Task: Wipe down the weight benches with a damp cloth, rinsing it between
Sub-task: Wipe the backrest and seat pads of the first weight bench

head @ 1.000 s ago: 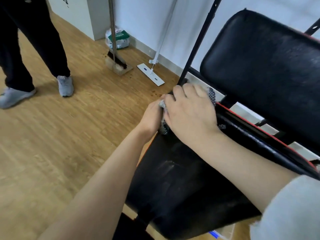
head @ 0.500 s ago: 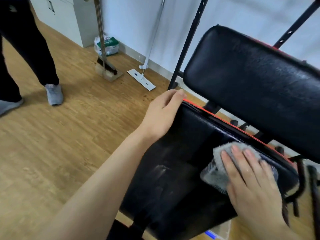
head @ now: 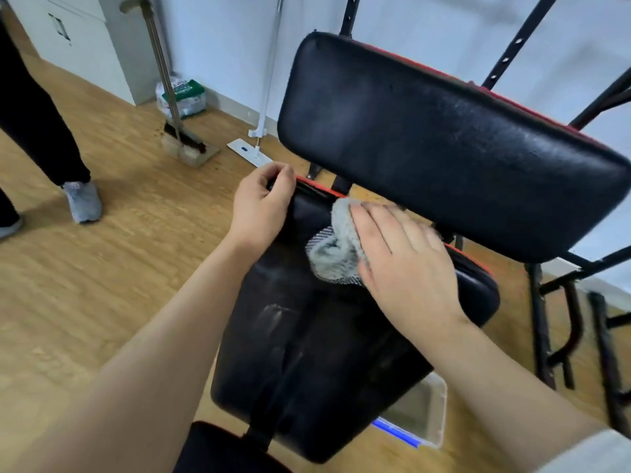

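A black weight bench stands in front of me, its seat pad [head: 317, 363] low in the middle and its tilted back pad [head: 437, 145] above it. A grey fluffy cloth [head: 336, 250] lies on the far part of the seat pad, just below the back pad. My right hand [head: 406, 264] presses flat on the cloth with straight fingers. My left hand [head: 261, 206] grips the far left corner of the seat pad, fingers curled over its red-trimmed edge.
A clear plastic tub [head: 418, 414] sits on the floor under the seat's right side. The black bench frame [head: 546, 319] stands at right. A broom with dustpan [head: 186, 145], a flat mop [head: 251, 151] and a person's legs [head: 41, 138] are at left on the wooden floor.
My right hand slid the cloth from the seat's far left corner to its right side, then back toward the middle. My left hand moved to the seat's far left corner and curled over it.
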